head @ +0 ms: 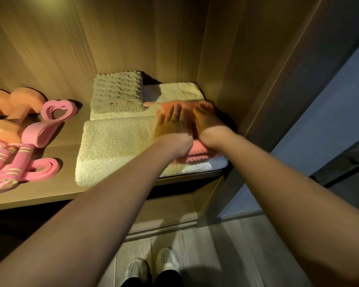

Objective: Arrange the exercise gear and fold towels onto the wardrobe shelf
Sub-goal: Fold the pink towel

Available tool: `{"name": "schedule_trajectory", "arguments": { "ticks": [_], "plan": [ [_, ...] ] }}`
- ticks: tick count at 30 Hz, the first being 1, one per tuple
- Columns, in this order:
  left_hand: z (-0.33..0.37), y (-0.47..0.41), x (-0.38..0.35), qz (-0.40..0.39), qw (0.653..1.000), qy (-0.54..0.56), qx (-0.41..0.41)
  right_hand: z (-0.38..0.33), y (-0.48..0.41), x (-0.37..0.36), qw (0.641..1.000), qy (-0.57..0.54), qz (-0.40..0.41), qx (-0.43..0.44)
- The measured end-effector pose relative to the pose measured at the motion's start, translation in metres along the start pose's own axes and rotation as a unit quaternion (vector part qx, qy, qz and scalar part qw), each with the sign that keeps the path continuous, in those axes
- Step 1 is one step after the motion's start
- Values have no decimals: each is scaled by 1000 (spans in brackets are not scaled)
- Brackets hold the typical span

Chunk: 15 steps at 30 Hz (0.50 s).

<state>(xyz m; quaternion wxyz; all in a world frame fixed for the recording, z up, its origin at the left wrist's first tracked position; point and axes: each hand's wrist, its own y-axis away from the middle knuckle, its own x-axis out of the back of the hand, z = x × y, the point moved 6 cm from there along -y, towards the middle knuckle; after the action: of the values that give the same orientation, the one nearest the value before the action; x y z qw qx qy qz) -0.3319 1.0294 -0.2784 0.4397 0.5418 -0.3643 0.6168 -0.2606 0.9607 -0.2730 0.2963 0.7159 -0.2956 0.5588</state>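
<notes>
With forearms stretched in, pressing left hand and right hand flat, fingers slightly spread, on pink towel beneath them on shelf. Probably soft, light, floppy; best lifted by folded edges beside fingertips.

The wooden shelf carries exercise gear on its left half and folded towels on its right. At the far left, orange dumbbells sit toward the back. Looped pink stretch bands lie just beside them. A pink skipping rope lies near the front edge. A large cream towel lies folded at the front, with a second cream towel behind it, touching. A white towel shows at the right front edge.
</notes>
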Motion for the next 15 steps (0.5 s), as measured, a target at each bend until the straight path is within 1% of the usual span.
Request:
{"name": "schedule_trajectory", "arguments": {
  "ticks": [2,4,6,11,13,15],
  "plan": [
    [-3,3,-18,-2,1000,-13,3,9,2,-26,998,60,-27,-11],
    [-7,2,-29,0,1000,-21,9,18,2,-41,997,75,-27,-16],
    [-11,-2,-34,-11,999,-23,22,21,-1,-46,997,65,-30,-20],
    [-19,-1,-38,-34,995,-21,90,24,-2,-49,994,27,-62,-86],
    [-24,1,-36,-52,994,-17,91,23,1,-46,991,22,-78,-106],
    [-36,5,-29,-47,997,-2,65,18,0,-35,989,20,-83,-122]
  ]
}}
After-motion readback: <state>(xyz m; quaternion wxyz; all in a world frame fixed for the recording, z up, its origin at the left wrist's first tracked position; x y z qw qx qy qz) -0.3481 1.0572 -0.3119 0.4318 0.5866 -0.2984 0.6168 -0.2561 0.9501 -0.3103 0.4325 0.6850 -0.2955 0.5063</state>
